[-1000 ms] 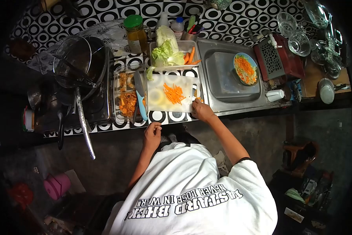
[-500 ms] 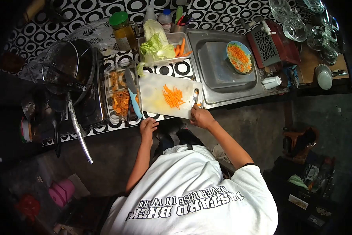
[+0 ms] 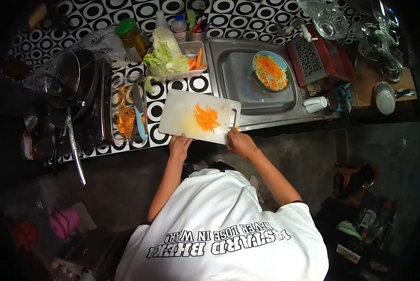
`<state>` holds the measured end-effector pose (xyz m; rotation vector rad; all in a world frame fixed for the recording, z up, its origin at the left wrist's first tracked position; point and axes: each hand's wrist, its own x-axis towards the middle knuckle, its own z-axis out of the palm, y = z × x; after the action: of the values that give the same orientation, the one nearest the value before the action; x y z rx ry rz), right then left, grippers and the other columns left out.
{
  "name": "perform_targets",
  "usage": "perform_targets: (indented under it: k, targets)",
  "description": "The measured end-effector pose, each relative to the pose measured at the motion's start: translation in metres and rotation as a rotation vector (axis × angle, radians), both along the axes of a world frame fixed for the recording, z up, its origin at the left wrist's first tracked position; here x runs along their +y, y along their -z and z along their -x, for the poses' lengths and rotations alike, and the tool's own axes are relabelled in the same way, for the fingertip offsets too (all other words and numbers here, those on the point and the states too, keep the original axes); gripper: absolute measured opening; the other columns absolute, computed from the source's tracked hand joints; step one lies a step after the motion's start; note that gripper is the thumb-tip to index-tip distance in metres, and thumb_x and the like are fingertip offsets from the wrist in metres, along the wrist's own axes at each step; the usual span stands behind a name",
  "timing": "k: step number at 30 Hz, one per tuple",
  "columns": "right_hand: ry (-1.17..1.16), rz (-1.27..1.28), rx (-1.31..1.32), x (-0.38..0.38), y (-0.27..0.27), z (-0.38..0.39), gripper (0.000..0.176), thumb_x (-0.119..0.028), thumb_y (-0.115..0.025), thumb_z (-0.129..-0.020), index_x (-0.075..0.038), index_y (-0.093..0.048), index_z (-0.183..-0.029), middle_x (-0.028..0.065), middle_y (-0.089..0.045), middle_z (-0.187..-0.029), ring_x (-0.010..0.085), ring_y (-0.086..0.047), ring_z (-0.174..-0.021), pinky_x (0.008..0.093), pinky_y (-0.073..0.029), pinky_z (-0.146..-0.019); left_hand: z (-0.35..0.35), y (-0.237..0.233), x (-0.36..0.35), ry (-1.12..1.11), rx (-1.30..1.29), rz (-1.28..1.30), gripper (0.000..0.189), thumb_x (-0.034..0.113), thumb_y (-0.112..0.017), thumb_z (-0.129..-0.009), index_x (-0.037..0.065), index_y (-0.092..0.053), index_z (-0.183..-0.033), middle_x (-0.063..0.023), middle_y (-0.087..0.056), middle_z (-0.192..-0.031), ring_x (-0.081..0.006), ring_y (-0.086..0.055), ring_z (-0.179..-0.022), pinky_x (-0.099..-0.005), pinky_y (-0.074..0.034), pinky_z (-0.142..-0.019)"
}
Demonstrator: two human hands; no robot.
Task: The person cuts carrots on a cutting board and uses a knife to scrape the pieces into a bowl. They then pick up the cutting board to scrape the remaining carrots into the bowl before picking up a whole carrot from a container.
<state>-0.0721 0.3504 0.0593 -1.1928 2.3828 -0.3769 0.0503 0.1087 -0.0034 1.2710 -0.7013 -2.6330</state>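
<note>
The white cutting board [image 3: 179,107] carries a small pile of carrot strips [image 3: 206,117]. My left hand [image 3: 179,146] grips the board's near left edge, fingertips at the rim and the rest partly under it. At the near right corner, below the handle slot, my right hand [image 3: 241,142] is closed on the board. A bit of carrot shows beside its fingers. To the left, a knife with a light blue handle [image 3: 140,125] lies across a divided container [image 3: 112,122] of chopped food. A bowl of shredded carrot and vegetables [image 3: 270,70] rests on an upturned tub in the sink [image 3: 218,70].
Behind the board are a bin of lettuce [image 3: 165,60] and carrots [image 3: 198,59], a green-lidded jar [image 3: 132,41] and a bottle [image 3: 179,29]. Pans [image 3: 65,77] stand at the left. Beyond the sink are a white cup [image 3: 315,104], a red-sided box [image 3: 331,58] and glassware [image 3: 329,21].
My left hand has come up from the counter's edge onto the board. The board now sits farther from the knife and container, and the view has shifted.
</note>
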Motion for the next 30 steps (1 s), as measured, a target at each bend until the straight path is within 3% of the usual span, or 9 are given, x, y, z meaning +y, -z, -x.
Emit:
perform_targets:
  k: [2, 6, 11, 12, 17, 22, 24, 28, 30]
  targets:
    - [-0.005, 0.061, -0.014, 0.01, 0.001, 0.006, 0.042, -0.018, -0.074, -0.077, -0.001, -0.048, -0.106, 0.0208, -0.055, -0.111, 0.0398, -0.061, -0.091, 0.047, -0.051, -0.079, 0.005, -0.011, 0.011, -0.016, -0.05, 0.082, 0.046, -0.002, -0.041, -0.099, 0.006, -0.034, -0.144, -0.0141, -0.048, -0.137, -0.0308, -0.05, -0.128, -0.0466, -0.041, -0.11]
    - [-0.044, 0.203, -0.043, 0.022, -0.023, 0.018, 0.039, -0.016, -0.071, -0.079, -0.001, -0.048, -0.106, 0.0189, -0.055, -0.106, 0.0393, -0.06, -0.093, 0.0467, -0.05, -0.079, 0.005, -0.019, 0.027, -0.074, -0.127, 0.081, 0.048, -0.007, -0.034, -0.096, 0.004, -0.035, -0.143, -0.0137, -0.049, -0.136, -0.0299, -0.05, -0.128, -0.0466, -0.041, -0.11]
    - [0.156, 0.271, -0.056, 0.051, -0.034, 0.044, 0.029, -0.015, -0.067, -0.083, -0.005, -0.057, -0.109, 0.0138, -0.055, -0.103, 0.0356, -0.06, -0.093, 0.0454, -0.05, -0.076, -0.001, -0.031, 0.05, -0.115, -0.13, 0.115, 0.041, -0.003, -0.038, -0.098, 0.003, -0.04, -0.139, -0.0142, -0.053, -0.132, -0.0285, -0.054, -0.123, -0.0472, -0.043, -0.107]
    - [0.134, 0.267, -0.038, 0.056, -0.033, 0.049, 0.025, -0.013, -0.064, -0.086, -0.007, -0.06, -0.11, 0.0129, -0.056, -0.1, 0.0348, -0.06, -0.09, 0.0455, -0.05, -0.075, -0.001, -0.034, 0.054, -0.145, -0.136, 0.116, 0.036, 0.0, -0.042, -0.1, 0.002, -0.044, -0.135, -0.0145, -0.057, -0.128, -0.0276, -0.059, -0.117, -0.0482, -0.045, -0.105]
    - [0.07, 0.338, -0.065, 0.065, -0.039, 0.061, 0.015, -0.01, -0.061, -0.089, -0.006, -0.059, -0.103, 0.0144, -0.056, -0.093, 0.0363, -0.06, -0.085, 0.0467, -0.049, -0.073, -0.006, -0.063, 0.071, -0.184, -0.114, 0.168, 0.037, 0.0, -0.042, -0.099, 0.001, -0.044, -0.136, -0.0149, -0.056, -0.13, -0.0286, -0.057, -0.12, -0.0469, -0.044, -0.106]
    - [-0.004, 0.468, -0.048, 0.048, -0.055, 0.067, 0.008, -0.01, -0.059, -0.09, -0.004, -0.057, -0.094, 0.0149, -0.056, -0.09, 0.0368, -0.059, -0.084, 0.0461, -0.048, -0.071, -0.023, -0.099, 0.065, -0.282, -0.105, 0.265, 0.035, -0.001, -0.043, -0.099, 0.0, -0.047, -0.133, -0.0148, -0.057, -0.128, -0.0284, -0.058, -0.119, -0.0459, -0.046, -0.104]
    - [0.031, 0.532, -0.089, 0.033, -0.063, 0.067, 0.008, -0.006, -0.061, -0.09, -0.001, -0.055, -0.093, 0.0123, -0.057, -0.087, 0.0309, -0.059, -0.076, 0.0376, -0.046, -0.067, -0.034, -0.112, 0.056, -0.328, -0.093, 0.327, 0.03, -0.001, -0.044, -0.099, 0.0, -0.049, -0.129, -0.0146, -0.059, -0.125, -0.0266, -0.061, -0.113, -0.0468, -0.049, -0.101]
    - [0.14, 0.644, -0.133, -0.007, -0.05, 0.071, 0.007, -0.003, -0.059, -0.09, -0.001, -0.056, -0.095, 0.0105, -0.058, -0.085, 0.0233, -0.059, -0.074, 0.0334, -0.045, -0.064, -0.055, -0.129, 0.029, -0.355, -0.093, 0.404, 0.031, -0.001, -0.043, -0.099, 0.0, -0.049, -0.129, -0.015, -0.059, -0.125, -0.0258, -0.062, -0.112, -0.0461, -0.05, -0.1]
    - [0.181, 0.617, -0.192, -0.028, -0.048, 0.07, 0.007, -0.005, -0.058, -0.09, -0.001, -0.056, -0.095, 0.0133, -0.061, -0.09, 0.0279, -0.061, -0.079, 0.0364, -0.047, -0.07, -0.065, -0.139, 0.017, -0.395, -0.112, 0.423, 0.031, -0.001, -0.044, -0.099, 0.0, -0.049, -0.13, -0.015, -0.059, -0.125, -0.0251, -0.062, -0.111, -0.0455, -0.05, -0.099]
